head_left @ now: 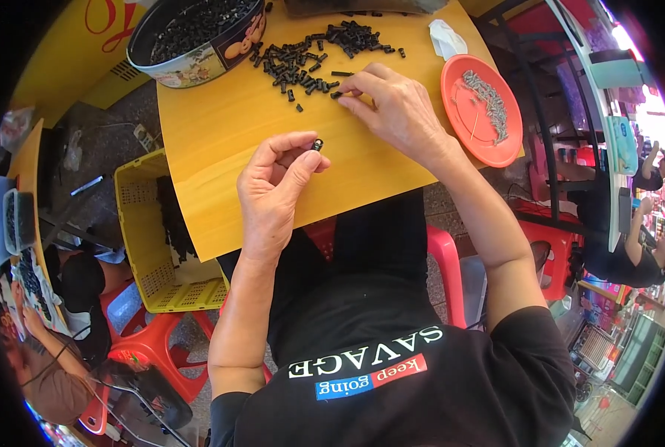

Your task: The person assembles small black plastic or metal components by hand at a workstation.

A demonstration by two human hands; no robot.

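Note:
Between the thumb and fingers of my left hand [276, 182] is a small black part [317, 144] with a shiny round end, held above the yellow table [206, 171]. My right hand [399, 112] reaches to the near right edge of a loose pile of small black parts [295, 63]. Its thumb and index finger close on a black piece [336, 94] there, partly covered by the fingertips. Beside my right wrist an orange-red plate [463, 134] holds many small metal pins or screws [492, 104].
A large tin [198, 71] full of black parts stands at the table's far left. Crumpled white tissue [445, 39] lies by the plate. A yellow crate [142, 223] is on the floor to the left, near a red stool [153, 350]. Other people sit at both sides.

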